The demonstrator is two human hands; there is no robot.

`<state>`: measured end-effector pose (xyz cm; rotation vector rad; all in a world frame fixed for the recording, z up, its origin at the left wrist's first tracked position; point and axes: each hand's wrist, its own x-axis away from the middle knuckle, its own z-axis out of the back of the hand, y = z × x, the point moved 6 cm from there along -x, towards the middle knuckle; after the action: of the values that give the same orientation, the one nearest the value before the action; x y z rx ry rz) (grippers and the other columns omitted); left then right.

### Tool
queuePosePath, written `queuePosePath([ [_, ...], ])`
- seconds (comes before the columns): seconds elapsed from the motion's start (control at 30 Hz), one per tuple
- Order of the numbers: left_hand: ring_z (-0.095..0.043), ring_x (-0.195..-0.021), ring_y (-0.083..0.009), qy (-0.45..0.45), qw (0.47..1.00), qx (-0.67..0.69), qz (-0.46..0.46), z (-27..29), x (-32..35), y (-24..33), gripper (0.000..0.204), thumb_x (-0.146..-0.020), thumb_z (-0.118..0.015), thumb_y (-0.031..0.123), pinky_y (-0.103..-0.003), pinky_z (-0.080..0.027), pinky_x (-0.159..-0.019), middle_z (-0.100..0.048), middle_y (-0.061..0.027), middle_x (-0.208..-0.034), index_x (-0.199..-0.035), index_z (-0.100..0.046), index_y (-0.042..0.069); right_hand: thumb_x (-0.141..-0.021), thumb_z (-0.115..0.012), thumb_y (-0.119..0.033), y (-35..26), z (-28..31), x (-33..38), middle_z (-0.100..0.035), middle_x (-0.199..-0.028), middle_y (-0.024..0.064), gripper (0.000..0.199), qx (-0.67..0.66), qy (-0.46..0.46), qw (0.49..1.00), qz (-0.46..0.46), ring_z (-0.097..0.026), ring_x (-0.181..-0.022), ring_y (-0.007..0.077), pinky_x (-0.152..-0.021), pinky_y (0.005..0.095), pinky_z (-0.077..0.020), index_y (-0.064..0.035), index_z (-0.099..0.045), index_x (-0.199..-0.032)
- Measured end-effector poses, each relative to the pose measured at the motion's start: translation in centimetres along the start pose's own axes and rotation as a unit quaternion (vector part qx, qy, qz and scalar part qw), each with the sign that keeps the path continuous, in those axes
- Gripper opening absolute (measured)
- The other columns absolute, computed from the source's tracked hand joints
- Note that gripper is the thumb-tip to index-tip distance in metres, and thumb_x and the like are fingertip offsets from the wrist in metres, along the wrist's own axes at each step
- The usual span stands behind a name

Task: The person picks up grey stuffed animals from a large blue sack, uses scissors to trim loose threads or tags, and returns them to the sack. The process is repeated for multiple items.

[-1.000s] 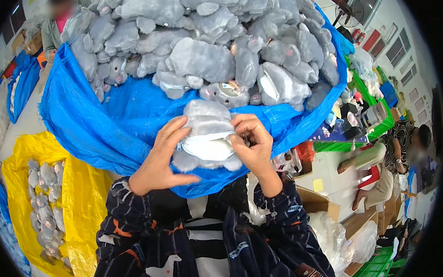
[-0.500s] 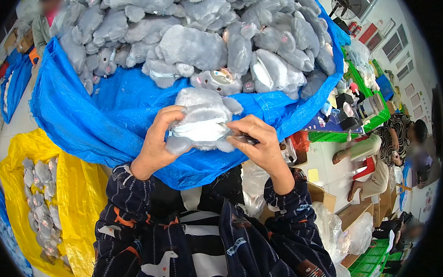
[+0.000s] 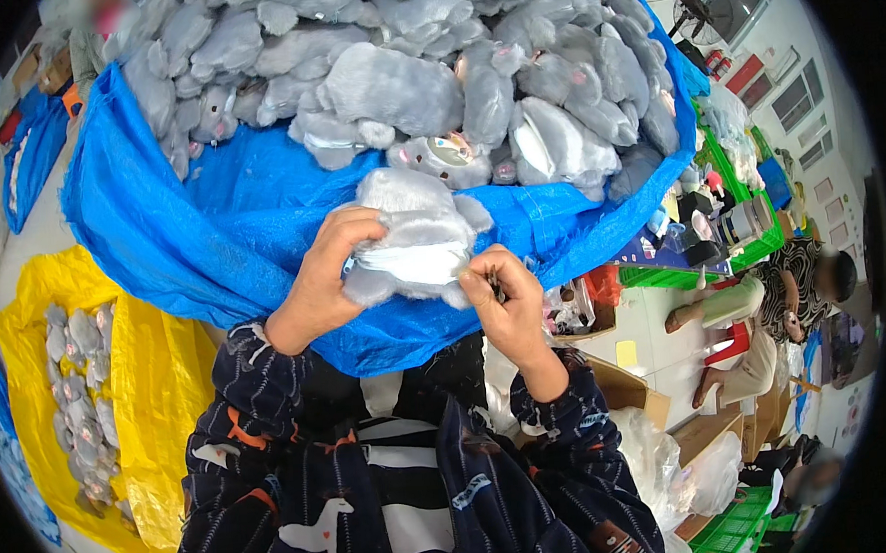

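Above the near edge of a blue sheet sack I hold a grey plush toy, furry, with stubby limbs. A white lining shows in a slit across its lower part. My left hand grips the toy's left side, thumb below and fingers on top. My right hand is closed at the slit's right end, thumb and forefinger pinched together against it. A small dark metal tool sits within those right fingers; its kind is mostly hidden.
The blue sack ahead is heaped with similar grey plush toys. On the left, a yellow sack holds more. At right stand a green-edged table with assorted items, cardboard boxes, and seated people farther off.
My right hand has turned more upright and drawn its fingertips in to the slit's right end. The slit looks narrower, with less white lining showing. The left hand keeps its grip.
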<state>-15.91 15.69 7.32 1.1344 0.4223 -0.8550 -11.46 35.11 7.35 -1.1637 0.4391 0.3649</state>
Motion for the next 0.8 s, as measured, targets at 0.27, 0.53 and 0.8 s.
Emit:
queuePosePath([
  [0.27,-0.051,-0.109,-0.0305,0.021,0.999,0.010,0.027,0.1,0.2,-0.6,0.051,-0.065,-0.076,0.005,-0.036,-0.043,-0.091,-0.053,-0.0128,-0.113,-0.110,-0.051,0.005,-0.064,-0.070,0.006,-3.3,0.0,0.8,-0.058,-0.071,0.0054,0.025,0.112,0.000,0.979,0.170,-0.057,-0.059,0.0171,-0.049,0.0275,-0.0436,-0.0042,-0.059,-0.084],
  [0.53,-0.049,-0.112,-0.0254,0.018,0.997,0.043,0.067,0.3,0.6,-1.7,0.061,-0.061,-0.077,0.001,-0.034,-0.041,-0.095,-0.049,-0.0126,-0.120,-0.114,-0.047,0.006,-0.076,-0.073,-0.016,-5.9,0.7,1.1,-0.060,-0.084,0.0072,0.033,0.036,-0.235,0.970,0.045,-0.059,-0.075,0.0201,-0.066,0.0326,-0.0477,-0.0020,-0.063,-0.104],
  [0.8,-0.052,-0.110,-0.0292,0.028,0.997,0.035,0.055,0.1,0.2,-1.1,0.053,-0.064,-0.077,0.004,-0.035,-0.044,-0.091,-0.053,-0.0124,-0.115,-0.111,-0.051,0.005,-0.070,-0.075,-0.017,-4.8,1.4,-1.6,-0.059,-0.080,0.0035,0.037,0.329,-0.106,0.916,0.206,-0.056,-0.065,0.0189,-0.055,0.0299,-0.0462,-0.0061,-0.064,-0.104],
])
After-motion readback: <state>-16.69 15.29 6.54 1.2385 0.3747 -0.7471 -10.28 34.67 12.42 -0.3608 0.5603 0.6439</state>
